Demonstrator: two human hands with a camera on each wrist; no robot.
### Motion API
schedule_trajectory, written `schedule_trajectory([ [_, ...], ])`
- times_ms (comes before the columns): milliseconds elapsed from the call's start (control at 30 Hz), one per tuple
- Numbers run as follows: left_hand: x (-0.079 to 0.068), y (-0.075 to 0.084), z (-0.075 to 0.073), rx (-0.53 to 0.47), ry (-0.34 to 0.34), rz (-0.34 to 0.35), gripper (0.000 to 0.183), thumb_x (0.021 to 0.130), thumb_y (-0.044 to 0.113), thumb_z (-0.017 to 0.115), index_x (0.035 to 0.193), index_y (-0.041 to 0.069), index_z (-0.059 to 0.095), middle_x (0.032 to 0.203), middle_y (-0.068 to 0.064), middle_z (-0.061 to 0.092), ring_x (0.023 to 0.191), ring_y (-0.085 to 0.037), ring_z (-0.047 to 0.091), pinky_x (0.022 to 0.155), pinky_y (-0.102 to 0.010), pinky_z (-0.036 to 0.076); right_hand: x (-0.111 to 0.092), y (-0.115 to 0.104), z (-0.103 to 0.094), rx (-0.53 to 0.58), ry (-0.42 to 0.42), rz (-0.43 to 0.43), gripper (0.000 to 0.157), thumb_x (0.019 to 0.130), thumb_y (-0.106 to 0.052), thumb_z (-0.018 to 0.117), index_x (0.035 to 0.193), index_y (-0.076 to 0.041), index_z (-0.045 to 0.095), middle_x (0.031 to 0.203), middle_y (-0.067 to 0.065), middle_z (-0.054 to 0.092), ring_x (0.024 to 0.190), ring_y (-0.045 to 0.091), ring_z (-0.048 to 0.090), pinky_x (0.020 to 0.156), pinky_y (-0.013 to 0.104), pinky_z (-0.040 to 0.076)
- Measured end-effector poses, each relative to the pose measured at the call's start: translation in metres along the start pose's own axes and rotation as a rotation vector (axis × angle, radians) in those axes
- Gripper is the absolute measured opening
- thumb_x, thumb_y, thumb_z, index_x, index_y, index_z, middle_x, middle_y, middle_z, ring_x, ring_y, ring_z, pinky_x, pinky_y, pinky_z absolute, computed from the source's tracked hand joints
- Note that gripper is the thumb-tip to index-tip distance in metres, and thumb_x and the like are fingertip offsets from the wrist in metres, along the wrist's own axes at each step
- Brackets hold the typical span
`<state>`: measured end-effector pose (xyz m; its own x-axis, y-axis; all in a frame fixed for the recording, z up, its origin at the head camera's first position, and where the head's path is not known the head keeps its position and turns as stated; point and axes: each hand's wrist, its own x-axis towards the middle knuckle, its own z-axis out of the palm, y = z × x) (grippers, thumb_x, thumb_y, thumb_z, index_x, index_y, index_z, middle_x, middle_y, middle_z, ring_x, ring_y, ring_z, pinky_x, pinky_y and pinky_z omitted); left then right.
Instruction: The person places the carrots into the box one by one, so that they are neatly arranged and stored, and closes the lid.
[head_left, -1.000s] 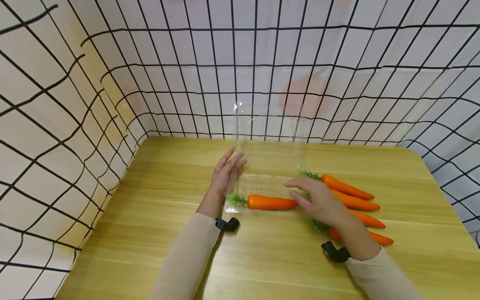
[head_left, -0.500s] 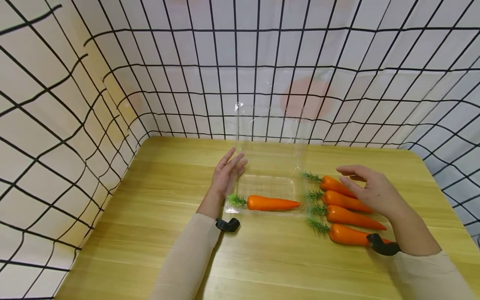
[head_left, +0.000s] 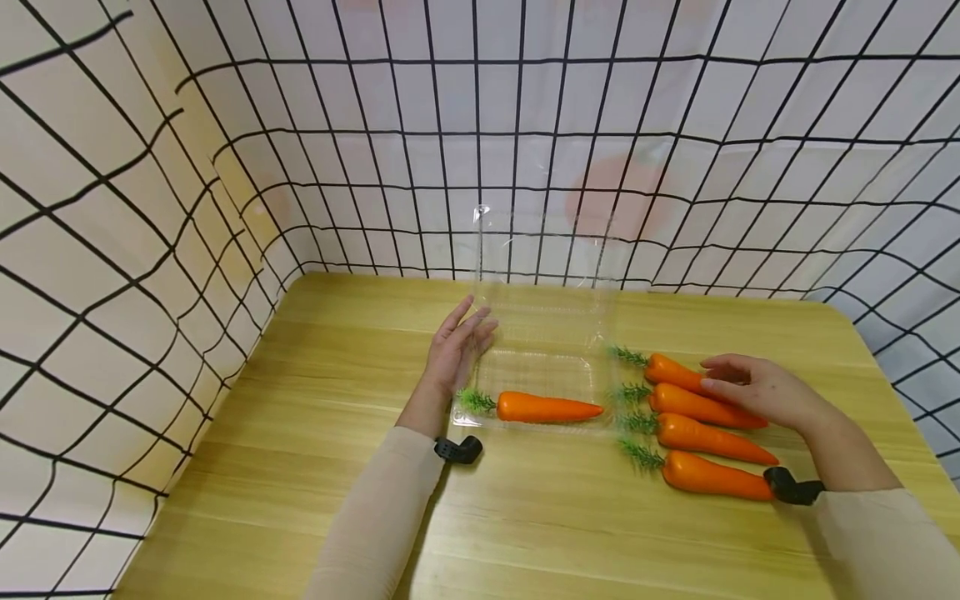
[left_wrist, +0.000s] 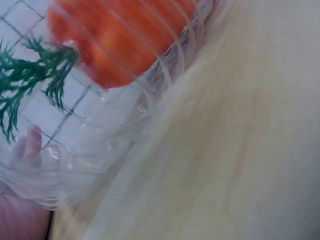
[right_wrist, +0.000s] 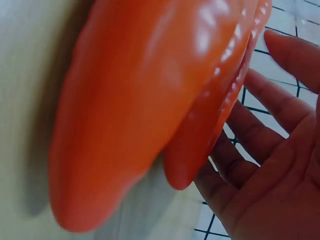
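A transparent plastic clamshell box [head_left: 540, 367] lies on the table with its lid raised at the back. Inside, along the near side, lies one orange carrot [head_left: 547, 407] with green leaves. My left hand [head_left: 453, 350] rests at the box's left edge, fingers extended; the left wrist view shows that carrot [left_wrist: 120, 40] through the clear wall. To the right, several carrots lie in a row, leaves toward the box. My right hand [head_left: 765, 390] is over the tip end of the farthest carrot [head_left: 675, 372], thumb and fingers spread on either side. In the right wrist view its fingers [right_wrist: 257, 132] reach behind the carrots.
A black wire grid [head_left: 420, 133] stands along the back and sides, with white cloth behind it. The nearest loose carrot [head_left: 712, 477] is overlapped by the black wrist camera [head_left: 793, 487]. The wooden table [head_left: 570, 533] runs under everything.
My right hand has moved right from the carrot in the box to the loose carrots, coming down at the farthest one. The left hand has stayed at the box's edge.
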<state>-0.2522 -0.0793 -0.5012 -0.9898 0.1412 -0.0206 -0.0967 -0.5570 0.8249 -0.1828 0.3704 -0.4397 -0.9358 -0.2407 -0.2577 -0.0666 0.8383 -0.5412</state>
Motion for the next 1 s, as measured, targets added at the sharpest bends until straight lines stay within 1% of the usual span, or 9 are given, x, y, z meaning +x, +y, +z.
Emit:
schedule_trajectory([
  [67, 0.0, 0.0, 0.0, 0.003, 0.0, 0.004, 0.053, 0.108, 0.009, 0.045, 0.16, 0.011, 0.032, 0.159, -0.025, 0.041, 0.104, -0.009, 0.072, 0.123, -0.056, 0.033, 0.001, 0.003, 0.0, -0.001, -0.005, -0.009, 0.058, 0.104, -0.04, 0.058, 0.143, 0.002, 0.052, 0.136, 0.03, 0.061, 0.123, 0.045, 0.059, 0.095, 0.041, 0.055],
  [133, 0.0, 0.001, 0.001, 0.003, 0.004, 0.006, 0.052, 0.109, 0.009, 0.044, 0.16, 0.011, 0.033, 0.159, -0.025, 0.041, 0.104, -0.009, 0.072, 0.122, -0.056, 0.033, 0.002, 0.006, 0.001, -0.003, -0.008, -0.014, 0.057, 0.103, -0.039, 0.06, 0.142, 0.001, 0.053, 0.135, 0.029, 0.062, 0.121, 0.043, 0.06, 0.088, 0.026, 0.053],
  [200, -0.001, 0.001, 0.002, 0.006, 0.005, 0.008, 0.051, 0.109, 0.009, 0.044, 0.159, 0.011, 0.034, 0.158, -0.024, 0.043, 0.104, -0.009, 0.072, 0.122, -0.056, 0.034, 0.003, 0.007, 0.001, -0.001, -0.014, -0.017, 0.057, 0.103, -0.039, 0.061, 0.142, 0.001, 0.054, 0.135, 0.028, 0.062, 0.12, 0.041, 0.06, 0.082, 0.017, 0.049],
  [233, 0.0, 0.001, 0.002, 0.003, 0.005, 0.007, 0.051, 0.109, 0.009, 0.043, 0.159, 0.012, 0.035, 0.158, -0.024, 0.043, 0.104, -0.009, 0.072, 0.122, -0.056, 0.034, 0.004, 0.008, 0.001, -0.002, -0.015, -0.019, 0.057, 0.102, -0.039, 0.062, 0.142, 0.001, 0.055, 0.135, 0.028, 0.062, 0.12, 0.04, 0.06, 0.081, 0.015, 0.048],
  [433, 0.0, 0.001, 0.001, -0.016, -0.009, 0.003, 0.052, 0.109, 0.008, 0.042, 0.16, 0.011, 0.033, 0.161, -0.027, 0.036, 0.103, -0.008, 0.072, 0.123, -0.057, 0.032, 0.006, 0.01, 0.002, -0.019, -0.022, -0.021, 0.056, 0.101, -0.039, 0.063, 0.14, 0.0, 0.057, 0.13, 0.024, 0.065, 0.114, 0.033, 0.063, 0.081, 0.02, 0.049],
  [533, 0.0, 0.0, 0.001, -0.025, -0.005, 0.005, 0.051, 0.109, 0.008, 0.042, 0.16, 0.011, 0.034, 0.16, -0.027, 0.037, 0.102, -0.009, 0.072, 0.123, -0.058, 0.032, 0.007, 0.009, 0.003, -0.029, -0.023, -0.023, 0.053, 0.102, -0.039, 0.062, 0.138, 0.0, 0.059, 0.128, 0.022, 0.066, 0.112, 0.03, 0.062, 0.083, 0.024, 0.05],
  [767, 0.0, 0.0, 0.001, -0.018, 0.001, 0.001, 0.051, 0.109, 0.008, 0.042, 0.159, 0.013, 0.035, 0.159, -0.025, 0.041, 0.102, -0.008, 0.072, 0.122, -0.056, 0.034, 0.003, 0.007, 0.001, -0.029, -0.012, -0.033, 0.048, 0.103, -0.035, 0.061, 0.137, -0.001, 0.059, 0.129, 0.026, 0.065, 0.113, 0.041, 0.065, 0.086, 0.039, 0.054],
  [867, 0.0, 0.0, 0.001, -0.017, -0.003, 0.003, 0.051, 0.109, 0.008, 0.042, 0.159, 0.012, 0.035, 0.159, -0.025, 0.04, 0.102, -0.008, 0.072, 0.122, -0.057, 0.033, 0.0, 0.006, -0.002, -0.016, 0.001, -0.024, 0.05, 0.104, -0.035, 0.059, 0.14, 0.0, 0.056, 0.131, 0.029, 0.062, 0.114, 0.045, 0.064, 0.082, 0.037, 0.056],
  [1000, 0.0, 0.001, 0.001, -0.018, -0.008, 0.004, 0.051, 0.109, 0.008, 0.042, 0.16, 0.013, 0.034, 0.16, -0.025, 0.04, 0.104, -0.009, 0.072, 0.122, -0.056, 0.033, -0.004, 0.002, -0.008, -0.01, 0.03, -0.003, 0.054, 0.106, -0.038, 0.055, 0.143, 0.0, 0.052, 0.132, 0.029, 0.061, 0.114, 0.044, 0.062, 0.077, 0.03, 0.055],
])
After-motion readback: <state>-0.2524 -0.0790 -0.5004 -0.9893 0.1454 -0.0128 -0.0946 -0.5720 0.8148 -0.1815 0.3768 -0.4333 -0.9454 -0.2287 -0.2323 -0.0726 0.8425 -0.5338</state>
